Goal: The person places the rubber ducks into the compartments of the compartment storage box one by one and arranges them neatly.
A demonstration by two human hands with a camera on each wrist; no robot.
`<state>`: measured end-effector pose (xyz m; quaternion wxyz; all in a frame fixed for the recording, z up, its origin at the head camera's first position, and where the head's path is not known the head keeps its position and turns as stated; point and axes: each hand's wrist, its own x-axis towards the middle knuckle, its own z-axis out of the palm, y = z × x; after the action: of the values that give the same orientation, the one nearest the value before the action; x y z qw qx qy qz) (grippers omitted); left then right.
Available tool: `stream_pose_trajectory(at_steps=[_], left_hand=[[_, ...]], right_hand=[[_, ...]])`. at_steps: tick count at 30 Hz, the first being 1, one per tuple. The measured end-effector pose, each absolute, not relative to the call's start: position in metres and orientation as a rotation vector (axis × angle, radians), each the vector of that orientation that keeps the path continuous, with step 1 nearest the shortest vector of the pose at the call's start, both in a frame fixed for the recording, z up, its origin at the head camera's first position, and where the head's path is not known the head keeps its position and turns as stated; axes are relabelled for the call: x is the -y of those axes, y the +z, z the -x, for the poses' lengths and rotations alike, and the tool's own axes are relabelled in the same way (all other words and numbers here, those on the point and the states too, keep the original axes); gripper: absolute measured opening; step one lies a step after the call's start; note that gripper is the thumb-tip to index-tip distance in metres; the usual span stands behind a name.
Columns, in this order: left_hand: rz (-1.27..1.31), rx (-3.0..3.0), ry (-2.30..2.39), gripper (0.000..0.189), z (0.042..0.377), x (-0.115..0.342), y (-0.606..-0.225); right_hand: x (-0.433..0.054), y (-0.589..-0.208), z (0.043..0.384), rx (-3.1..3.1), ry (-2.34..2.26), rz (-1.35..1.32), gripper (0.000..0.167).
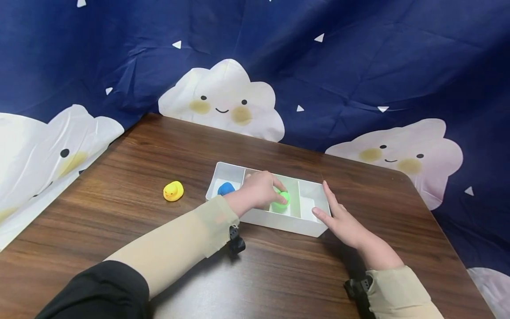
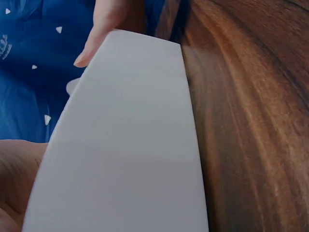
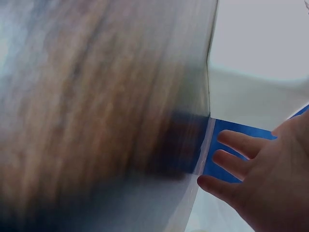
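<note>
My left hand [image 1: 260,188] reaches into a white divided box [image 1: 283,223] and pinches a bright green rounded toy [image 1: 282,201] between thumb and fingers. The hand hides part of the toy and one of the middle compartments. At the box's right end, my right hand [image 1: 344,223] rests with straight fingers [image 3: 241,140] along the end wall and its thumb at the near rim. A blue rounded toy [image 1: 226,188] sits in the leftmost compartment, partly behind the left wrist. In the left wrist view, the box's long side [image 2: 130,125] fills the middle.
A yellow rubber duck [image 1: 173,191] stands on the brown wooden table [image 1: 271,270], left of the box. Behind the table hangs a dark blue curtain [image 1: 303,62] with smiling clouds. Each wrist carries a black strap-on camera [image 1: 236,243].
</note>
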<state>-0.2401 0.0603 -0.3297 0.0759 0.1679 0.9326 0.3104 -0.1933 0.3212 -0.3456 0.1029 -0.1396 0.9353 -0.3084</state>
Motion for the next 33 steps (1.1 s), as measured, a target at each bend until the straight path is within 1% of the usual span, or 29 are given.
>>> stream_pose_trajectory(at_steps=[11, 26, 33], left_hand=[[-0.484, -2.777, 0.861, 0.034, 0.241, -0.0621, -0.3344], [-0.456, -2.797, 0.791, 0.031, 0.2371, -0.0667, -0.3311], [-0.458, -2.82, 0.716, 0.033, 0.235, -0.0665, -0.3295]], right_hand=[[-0.3192, -0.3446, 0.1928, -2.741, -0.921, 0.403, 0.085], [-0.3209, -0.3429, 0.194, -2.733, -0.89, 0.387, 0.085], [-0.3213, -0.3466, 0.1958, -2.71, -0.906, 0.377, 0.085]])
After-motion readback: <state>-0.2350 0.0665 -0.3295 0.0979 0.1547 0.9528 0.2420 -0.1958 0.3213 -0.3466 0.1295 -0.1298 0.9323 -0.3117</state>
